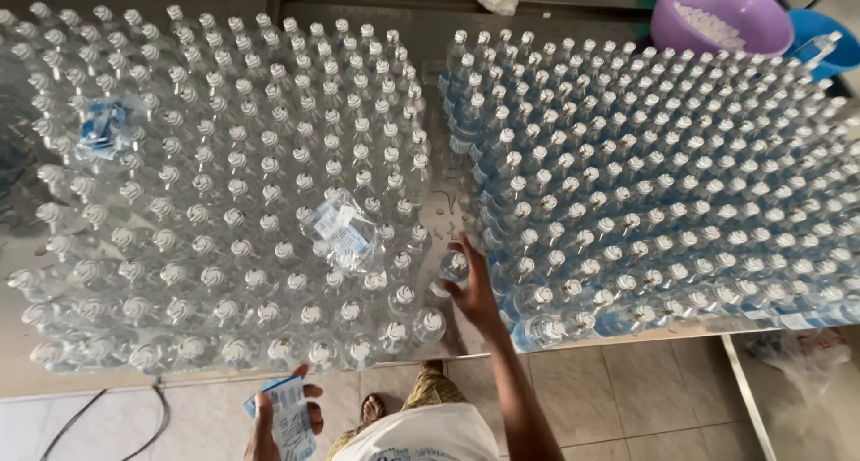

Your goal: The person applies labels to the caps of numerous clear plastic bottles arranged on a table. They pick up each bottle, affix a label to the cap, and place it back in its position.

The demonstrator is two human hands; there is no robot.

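My right hand (472, 286) reaches over the front edge of a steel table (445, 212) and grips a clear capped plastic bottle (451, 269) standing in the gap between two blocks of bottles. My left hand (269, 422) is low at the bottom, holding a stack of blue and white labels (291, 416). The left block of bottles (233, 192) is unlabelled and clear. The right block of bottles (663, 192) carries blue labels along its left side. A clear bottle with a blue and white label (345, 231) lies on its side on top of the left block.
Another labelled bottle (103, 128) lies on the left block at the far left. A purple basin (712, 15) with white caps and a blue basin (820, 40) stand at the back right. Below are a tiled floor (618, 380), a cable (98, 416) and my sandalled foot (373, 409).
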